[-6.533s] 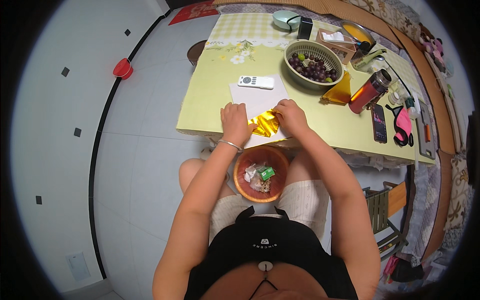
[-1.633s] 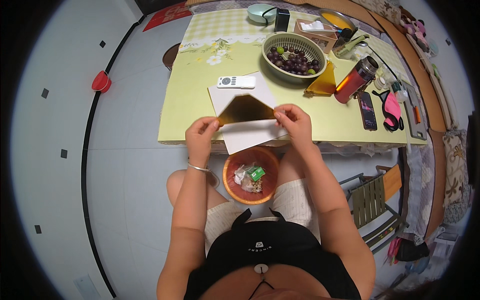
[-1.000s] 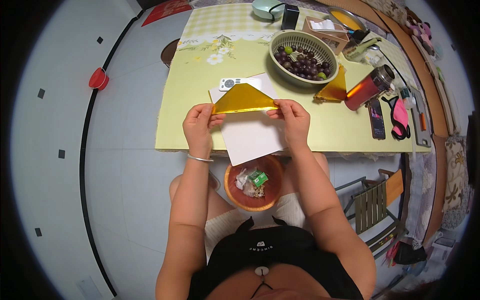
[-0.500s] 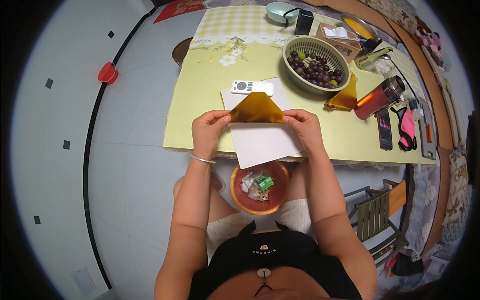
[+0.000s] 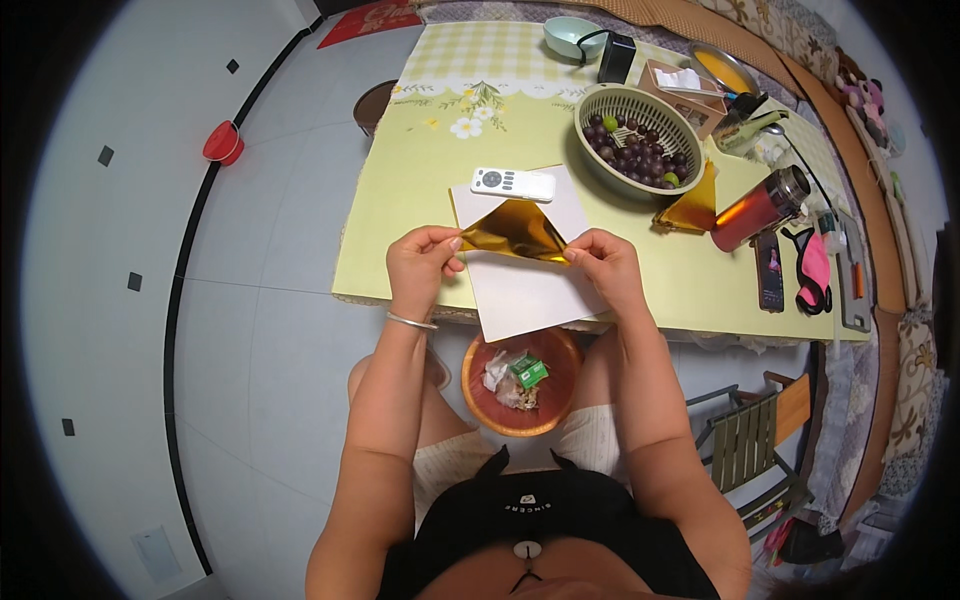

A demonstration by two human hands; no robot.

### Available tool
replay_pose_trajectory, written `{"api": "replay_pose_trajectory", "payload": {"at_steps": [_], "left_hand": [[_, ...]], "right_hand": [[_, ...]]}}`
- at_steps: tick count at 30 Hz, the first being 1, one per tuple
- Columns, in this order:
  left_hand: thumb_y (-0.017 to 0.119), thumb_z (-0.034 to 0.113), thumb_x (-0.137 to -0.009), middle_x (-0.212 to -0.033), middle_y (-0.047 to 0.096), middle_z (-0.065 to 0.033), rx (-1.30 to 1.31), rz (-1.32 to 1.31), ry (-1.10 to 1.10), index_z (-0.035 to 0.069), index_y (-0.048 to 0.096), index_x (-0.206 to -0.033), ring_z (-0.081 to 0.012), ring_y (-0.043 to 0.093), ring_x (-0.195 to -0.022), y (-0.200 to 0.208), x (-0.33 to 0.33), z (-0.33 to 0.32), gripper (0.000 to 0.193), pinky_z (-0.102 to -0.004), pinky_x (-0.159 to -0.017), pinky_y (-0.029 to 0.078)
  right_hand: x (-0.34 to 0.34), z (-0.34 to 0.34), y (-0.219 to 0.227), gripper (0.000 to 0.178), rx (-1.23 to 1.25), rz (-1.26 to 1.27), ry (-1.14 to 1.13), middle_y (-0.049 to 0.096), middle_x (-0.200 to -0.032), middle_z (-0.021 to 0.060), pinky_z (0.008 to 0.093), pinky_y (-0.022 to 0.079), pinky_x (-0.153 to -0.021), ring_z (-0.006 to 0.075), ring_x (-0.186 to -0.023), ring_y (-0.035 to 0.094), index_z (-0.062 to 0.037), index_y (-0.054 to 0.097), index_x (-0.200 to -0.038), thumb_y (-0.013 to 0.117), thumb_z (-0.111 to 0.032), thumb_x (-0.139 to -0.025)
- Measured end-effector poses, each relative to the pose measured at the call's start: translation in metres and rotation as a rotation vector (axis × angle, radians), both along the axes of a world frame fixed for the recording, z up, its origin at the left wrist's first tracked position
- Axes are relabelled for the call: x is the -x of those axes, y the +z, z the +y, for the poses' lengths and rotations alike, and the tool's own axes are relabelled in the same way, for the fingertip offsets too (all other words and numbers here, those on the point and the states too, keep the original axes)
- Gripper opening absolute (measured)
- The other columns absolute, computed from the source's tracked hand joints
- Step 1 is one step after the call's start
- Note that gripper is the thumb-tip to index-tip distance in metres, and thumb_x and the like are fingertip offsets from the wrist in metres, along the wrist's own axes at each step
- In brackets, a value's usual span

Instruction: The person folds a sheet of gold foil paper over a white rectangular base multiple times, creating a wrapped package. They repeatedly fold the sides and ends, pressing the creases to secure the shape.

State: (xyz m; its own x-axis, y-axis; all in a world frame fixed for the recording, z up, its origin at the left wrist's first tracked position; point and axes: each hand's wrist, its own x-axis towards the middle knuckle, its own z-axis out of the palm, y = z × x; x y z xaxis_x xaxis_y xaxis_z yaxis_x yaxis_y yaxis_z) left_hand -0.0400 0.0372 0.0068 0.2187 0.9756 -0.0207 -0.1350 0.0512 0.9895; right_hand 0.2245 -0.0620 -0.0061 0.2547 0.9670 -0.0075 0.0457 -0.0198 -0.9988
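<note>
A folded piece of shiny gold foil paper (image 5: 515, 230) is stretched between my hands above the table's near edge. My left hand (image 5: 424, 263) pinches its left corner between thumb and fingers. At the right corner, my right hand (image 5: 604, 262) has the same kind of pinch. Beneath the foil lie white sheets of paper (image 5: 530, 295), which jut past the table edge. A white remote control (image 5: 514, 184) rests on the far part of these sheets. More folded gold foil (image 5: 692, 203) stands to the right, beside the grape basket.
A colander of dark grapes (image 5: 640, 175), a red vacuum flask (image 5: 757, 210), a phone (image 5: 769, 270) and a pink eye mask (image 5: 815, 272) occupy the table's right side. Below the edge, between my knees, stands a waste bin (image 5: 478, 398). A folding chair (image 5: 745, 445) is at the right.
The foil has tipped and bent, its upper edge dropping toward me, and its face now catches bright light. Both hands keep their pinch on its corners. The view has shifted slightly.
</note>
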Motion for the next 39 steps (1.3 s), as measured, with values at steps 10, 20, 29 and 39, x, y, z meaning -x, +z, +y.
{"api": "replay_pose_trajectory", "payload": {"at_steps": [10, 20, 29, 39], "left_hand": [[0.069, -0.002, -0.090, -0.078, 0.069, -0.0069, 0.094, 0.087, -0.230, -0.006, 0.069, -0.112, -0.0113, 0.064, -0.059, 0.009, 0.004, 0.005, 0.023, -0.0224, -0.054, 0.051], [0.072, 0.013, -0.093, -0.101, 0.072, -0.0104, 0.140, 0.065, -0.274, -0.009, 0.049, -0.137, -0.0145, 0.069, -0.077, -0.001, -0.007, 0.000, 0.054, -0.0237, -0.065, 0.054], [0.072, 0.011, -0.093, -0.095, 0.072, -0.0082, 0.091, 0.127, -0.213, -0.005, 0.061, -0.124, -0.0131, 0.069, -0.077, -0.011, -0.015, -0.007, 0.037, -0.0230, -0.064, 0.052], [0.070, 0.008, -0.094, -0.097, 0.074, -0.0081, -0.034, 0.167, -0.199, -0.003, 0.066, -0.118, -0.0125, 0.069, -0.079, -0.023, -0.014, -0.016, 0.027, -0.0232, -0.069, 0.055]], "right_hand": [[-0.010, -0.011, 0.000, 0.004, 0.074, -0.039, -0.024, 0.064, -0.071, -0.0024, 0.0194, 0.040, -0.052, 0.0029, -0.058, 0.051, -0.0020, 0.071, -0.089, 0.074, -0.005, -0.089], [-0.056, -0.012, -0.010, 0.007, -0.386, 0.513, -0.605, 0.070, -0.084, 0.0078, 0.0172, 0.043, -0.051, 0.0063, -0.059, 0.057, -0.0020, 0.065, -0.099, 0.068, -0.007, -0.096], [-0.100, -0.007, -0.033, 0.010, -0.332, 0.752, -0.838, 0.072, -0.090, 0.0123, 0.0217, 0.060, -0.063, 0.0142, -0.073, 0.071, 0.0017, 0.060, -0.103, 0.063, -0.007, -0.099], [-0.099, 0.002, -0.027, 0.017, -0.214, 0.723, -0.813, 0.072, -0.090, 0.0153, 0.0245, 0.062, -0.063, 0.0203, -0.077, 0.074, 0.0042, 0.059, -0.101, 0.060, -0.013, -0.102]]}}
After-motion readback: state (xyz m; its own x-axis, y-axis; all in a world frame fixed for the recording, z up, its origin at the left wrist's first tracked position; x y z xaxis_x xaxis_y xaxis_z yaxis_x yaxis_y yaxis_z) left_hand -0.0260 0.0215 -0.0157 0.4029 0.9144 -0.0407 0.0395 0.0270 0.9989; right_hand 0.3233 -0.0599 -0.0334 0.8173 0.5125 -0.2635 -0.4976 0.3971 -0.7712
